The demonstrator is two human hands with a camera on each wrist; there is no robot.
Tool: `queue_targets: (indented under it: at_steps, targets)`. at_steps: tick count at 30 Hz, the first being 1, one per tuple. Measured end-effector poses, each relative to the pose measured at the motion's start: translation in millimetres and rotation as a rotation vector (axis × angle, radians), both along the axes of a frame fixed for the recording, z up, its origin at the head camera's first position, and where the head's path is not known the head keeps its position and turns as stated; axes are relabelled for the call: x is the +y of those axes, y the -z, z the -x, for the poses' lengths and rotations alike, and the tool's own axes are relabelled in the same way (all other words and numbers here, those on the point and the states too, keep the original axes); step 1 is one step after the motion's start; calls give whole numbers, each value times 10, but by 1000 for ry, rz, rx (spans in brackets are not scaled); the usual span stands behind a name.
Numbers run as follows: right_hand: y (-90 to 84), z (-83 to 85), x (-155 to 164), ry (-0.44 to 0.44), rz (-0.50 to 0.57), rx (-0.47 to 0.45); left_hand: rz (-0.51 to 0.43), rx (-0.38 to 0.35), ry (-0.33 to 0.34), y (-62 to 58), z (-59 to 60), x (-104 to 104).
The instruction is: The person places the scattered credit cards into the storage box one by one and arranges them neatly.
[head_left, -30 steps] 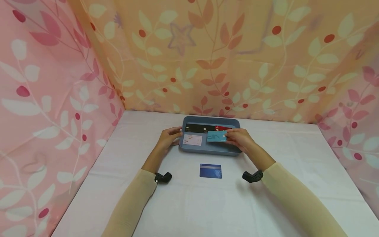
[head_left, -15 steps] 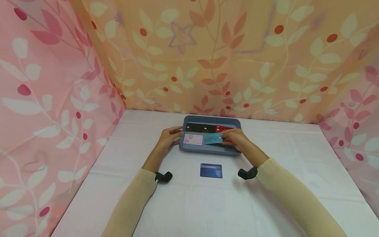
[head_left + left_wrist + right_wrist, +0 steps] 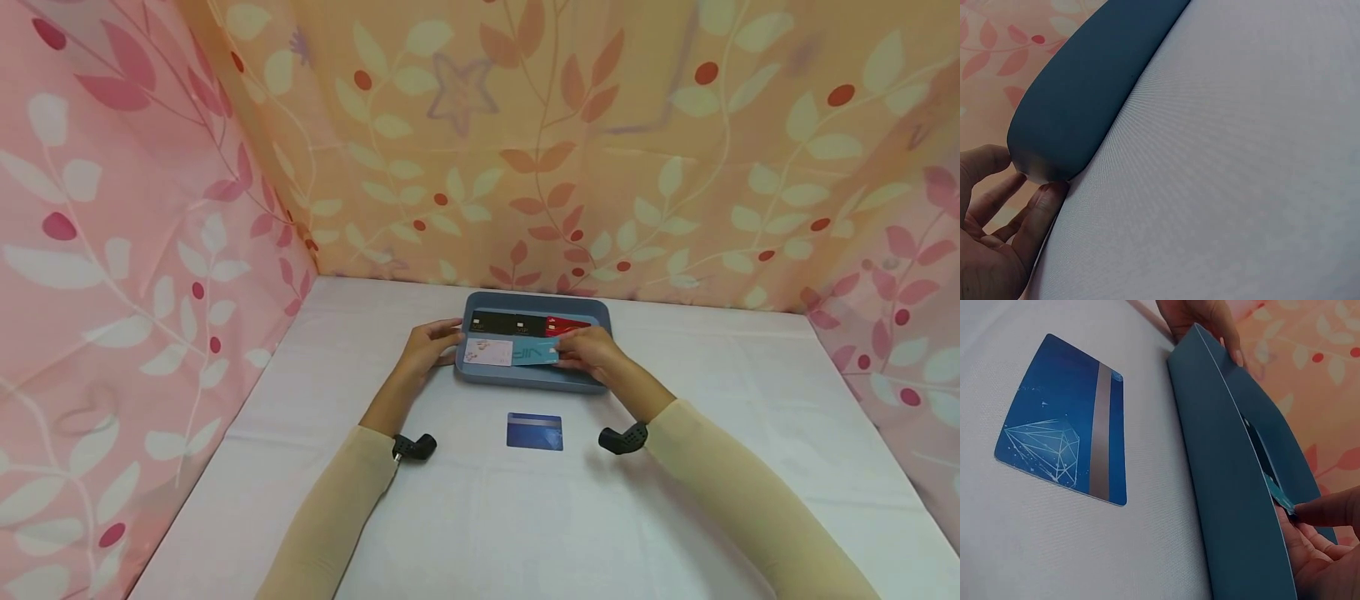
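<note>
In the head view my right hand (image 3: 591, 348) is over the right part of a blue-grey tray (image 3: 525, 384). It pinches the right end of a teal card (image 3: 534, 352) lettered VIP, which lies low inside the tray. The right wrist view shows thumb and fingers on the edge of that teal card (image 3: 1280, 495). Directly left of it is a pale flowered card (image 3: 487, 352). My left hand (image 3: 429, 350) touches the tray's left end with loosely bent fingers; in the left wrist view its fingertips rest against the outside of the tray (image 3: 1079, 100).
Two black cards (image 3: 492, 323) and a red card (image 3: 564, 325) line the tray's back row. On the white cloth (image 3: 480, 508) in front lies a blue card (image 3: 534, 432) with a grey stripe. Flowered fabric (image 3: 465, 167) rises behind and at both sides.
My right hand has moved left and lowered the teal card from above the tray to beside the flowered card, turning it level with the row. The left hand has stayed at the tray's end.
</note>
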State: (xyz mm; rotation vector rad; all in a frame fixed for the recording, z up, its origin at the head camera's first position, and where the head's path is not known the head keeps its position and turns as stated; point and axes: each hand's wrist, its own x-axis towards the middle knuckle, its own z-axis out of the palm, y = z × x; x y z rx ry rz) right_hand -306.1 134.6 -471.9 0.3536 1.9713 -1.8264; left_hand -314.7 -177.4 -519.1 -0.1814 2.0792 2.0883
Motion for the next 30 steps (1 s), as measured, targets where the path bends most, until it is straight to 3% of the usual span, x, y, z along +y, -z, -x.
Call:
queue_targets:
  at_steps: [30]
  targets:
    - [-150, -42, 20, -6, -86, 8, -14, -3, 9, -10, 1, -4]
